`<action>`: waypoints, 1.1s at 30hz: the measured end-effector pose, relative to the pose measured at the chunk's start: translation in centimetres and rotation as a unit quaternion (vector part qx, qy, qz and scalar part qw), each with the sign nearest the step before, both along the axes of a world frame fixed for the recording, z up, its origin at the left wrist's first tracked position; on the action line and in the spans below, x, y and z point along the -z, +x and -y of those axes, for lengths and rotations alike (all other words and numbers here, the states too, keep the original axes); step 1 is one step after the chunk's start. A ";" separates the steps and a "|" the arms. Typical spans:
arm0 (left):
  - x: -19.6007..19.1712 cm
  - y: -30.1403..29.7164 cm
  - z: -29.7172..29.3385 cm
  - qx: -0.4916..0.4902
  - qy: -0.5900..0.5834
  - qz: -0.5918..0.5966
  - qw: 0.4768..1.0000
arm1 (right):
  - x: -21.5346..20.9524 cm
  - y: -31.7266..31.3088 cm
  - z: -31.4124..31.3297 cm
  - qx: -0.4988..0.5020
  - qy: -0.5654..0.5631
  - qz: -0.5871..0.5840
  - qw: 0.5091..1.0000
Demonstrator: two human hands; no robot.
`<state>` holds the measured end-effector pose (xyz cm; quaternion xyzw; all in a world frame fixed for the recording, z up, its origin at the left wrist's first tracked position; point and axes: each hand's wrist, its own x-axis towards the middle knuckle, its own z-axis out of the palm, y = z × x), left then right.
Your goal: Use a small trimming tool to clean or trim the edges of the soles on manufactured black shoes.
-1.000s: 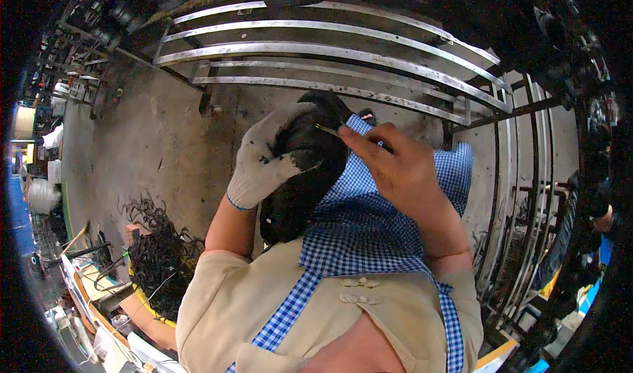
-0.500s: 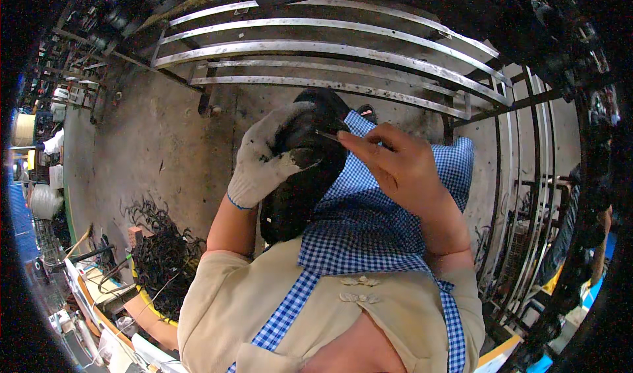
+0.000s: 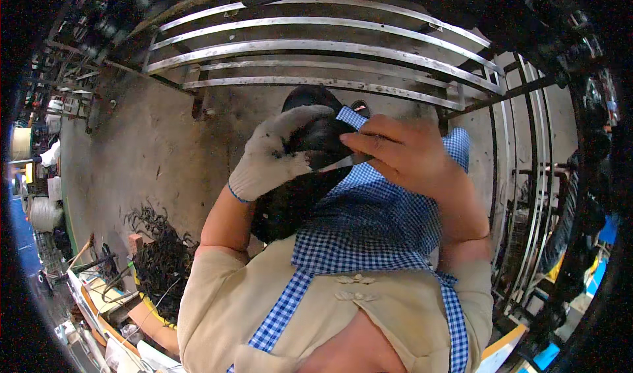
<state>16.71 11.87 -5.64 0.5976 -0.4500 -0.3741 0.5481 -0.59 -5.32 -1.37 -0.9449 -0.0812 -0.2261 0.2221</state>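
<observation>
My left hand (image 3: 273, 152), in a white knitted glove with dark stains, is closed round a glossy black rounded piece (image 3: 323, 139), perhaps rubber. The piece is held above my lap, its far side hidden by the glove. My bare right hand (image 3: 405, 152) is at its right edge, thumb and fingers pinched together and slightly blurred. The thin metal tool seen in these fingers a moment before is now hidden by them. Below lies the blue-and-white checked apron (image 3: 369, 221) on my lap, next to a dark trouser leg (image 3: 283, 208).
A low metal rack of long rails (image 3: 310, 45) stands ahead, with more upright rails (image 3: 542, 155) at the right. On the concrete floor (image 3: 158, 142) at the left lies a heap of black curly strips (image 3: 161, 261). A wire spool (image 3: 45, 213) stands farther left.
My right hand has closed in on the black piece's right edge, and the tool's tip has gone out of sight. The left hand has turned the piece somewhat.
</observation>
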 end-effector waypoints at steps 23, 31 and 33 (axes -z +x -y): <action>1.6 -2.0 1.8 0.144 0.041 -0.065 0.987 | 1.7 -2.1 1.7 -0.060 0.136 -0.120 0.982; 2.2 -2.7 2.0 0.172 0.059 -0.117 0.976 | -1.1 -3.0 0.8 -0.071 -0.064 -0.178 0.979; 2.4 -2.8 2.1 0.182 0.074 -0.100 0.975 | -1.7 -3.1 0.5 -0.074 -0.103 -0.199 0.972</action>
